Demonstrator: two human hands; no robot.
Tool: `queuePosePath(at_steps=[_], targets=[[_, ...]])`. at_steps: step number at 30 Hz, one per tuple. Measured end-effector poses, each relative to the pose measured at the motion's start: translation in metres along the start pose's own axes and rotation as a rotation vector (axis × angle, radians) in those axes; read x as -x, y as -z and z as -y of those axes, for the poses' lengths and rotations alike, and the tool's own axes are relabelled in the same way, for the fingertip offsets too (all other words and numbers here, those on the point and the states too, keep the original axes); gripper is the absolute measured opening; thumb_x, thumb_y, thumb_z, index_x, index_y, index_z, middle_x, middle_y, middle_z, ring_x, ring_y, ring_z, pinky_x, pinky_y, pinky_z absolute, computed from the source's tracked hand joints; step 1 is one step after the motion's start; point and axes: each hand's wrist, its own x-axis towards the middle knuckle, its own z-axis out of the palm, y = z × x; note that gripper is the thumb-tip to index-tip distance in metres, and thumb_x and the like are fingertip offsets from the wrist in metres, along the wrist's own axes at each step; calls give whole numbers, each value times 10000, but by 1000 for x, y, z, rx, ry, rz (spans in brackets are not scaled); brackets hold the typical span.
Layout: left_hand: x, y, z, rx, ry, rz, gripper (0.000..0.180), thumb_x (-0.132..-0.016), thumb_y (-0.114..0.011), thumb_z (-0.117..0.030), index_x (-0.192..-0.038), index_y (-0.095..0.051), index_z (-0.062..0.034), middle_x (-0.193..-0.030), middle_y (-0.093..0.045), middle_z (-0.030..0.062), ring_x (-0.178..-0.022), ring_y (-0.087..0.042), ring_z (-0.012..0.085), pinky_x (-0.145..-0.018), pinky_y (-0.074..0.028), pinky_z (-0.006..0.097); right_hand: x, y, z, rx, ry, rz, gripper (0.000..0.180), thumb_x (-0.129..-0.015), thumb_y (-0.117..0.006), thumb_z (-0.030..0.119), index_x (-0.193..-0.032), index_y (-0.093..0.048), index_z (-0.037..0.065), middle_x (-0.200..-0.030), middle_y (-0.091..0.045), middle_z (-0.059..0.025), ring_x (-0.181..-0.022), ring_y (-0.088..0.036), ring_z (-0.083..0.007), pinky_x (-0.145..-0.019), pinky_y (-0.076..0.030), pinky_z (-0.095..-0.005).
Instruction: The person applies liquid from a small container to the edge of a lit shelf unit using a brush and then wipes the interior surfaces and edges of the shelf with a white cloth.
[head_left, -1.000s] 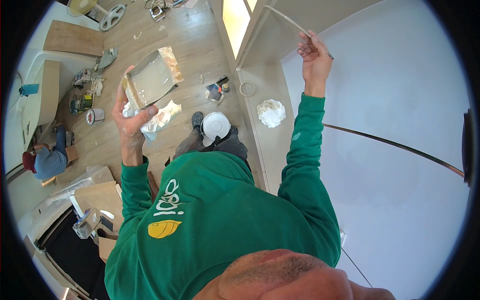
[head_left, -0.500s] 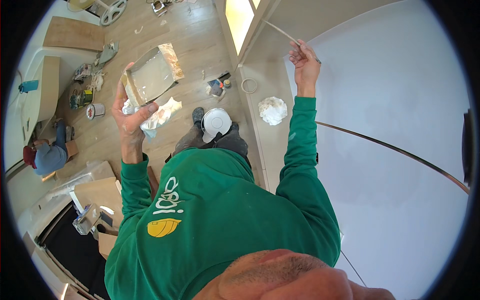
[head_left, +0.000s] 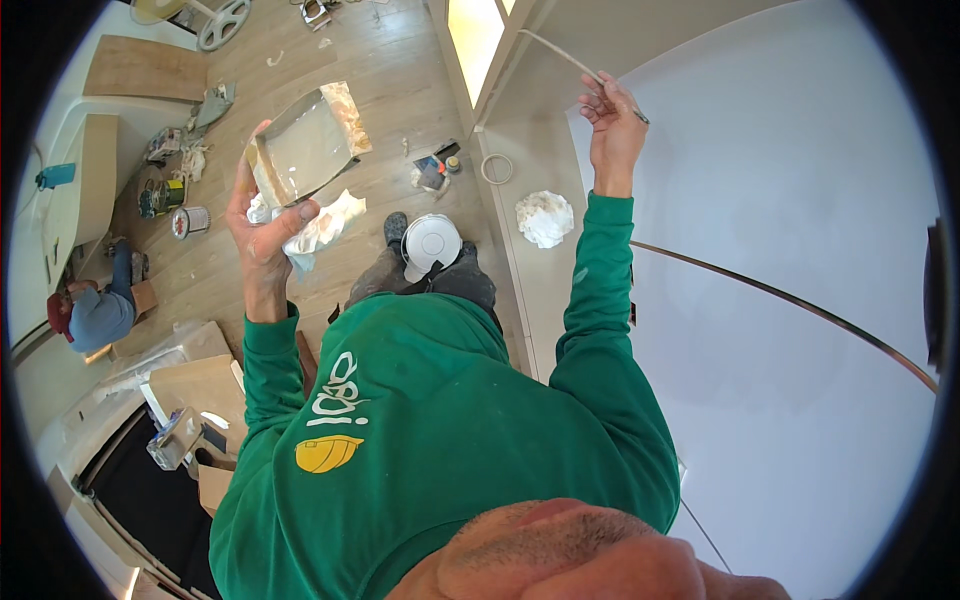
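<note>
Left hand (head_left: 262, 215): fingers grasp a tilted rectangular tray (head_left: 305, 145) and a crumpled white rag (head_left: 322, 222) beneath it. Right hand (head_left: 612, 125): fingers clenched on a thin brush handle (head_left: 565, 60), raised against the white wall (head_left: 800, 200).

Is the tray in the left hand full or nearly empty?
Nearly empty. The tray in the left hand shows only a thin pale coat over its bare bottom, with no pooled filler visible.
</note>
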Motion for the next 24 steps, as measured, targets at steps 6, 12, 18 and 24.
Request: queuePosePath(at_steps=[6,12,18,24], targets=[[2,-3,1,8,0,-15,894,-593,-804,-89,-1405,-443,-1,-1194,-623,122,-1075,-618,223,-950,-485,340,-2,17,-21,-30,-20,24,294,-901,-596,127,-1122,-614,-67,-971,-700,-191,-707,-663,-181,-609,-513,-268],[-4,-10,4,6,23,10,884,-604,-778,-53,-1416,-431,-16,-1171,-633,108,-1053,-624,206,-931,-493,330,9,29,-46,74,-105,-50,293,-906,-602,125,-1119,-616,-75,-966,-702,-190,-715,-666,-182,-620,-516,-256],[-9,-12,26,-26,18,99,872,-619,-754,19,-1427,-433,-57,-1125,-658,97,-1014,-633,187,-905,-508,329,95,15,39,132,-54,-41,288,-918,-578,118,-1082,-611,-115,-888,-695,-224,-706,-670,-218,-634,-523,-282],[-24,-37,70,-19,22,279,897,-611,-793,27,-1431,-441,-74,-1202,-631,63,-1082,-596,164,-965,-460,314,138,-39,104,401,215,229,195,-902,-600,76,-959,-681,-92,-820,-693,-197,-710,-662,-205,-664,-514,-278]])
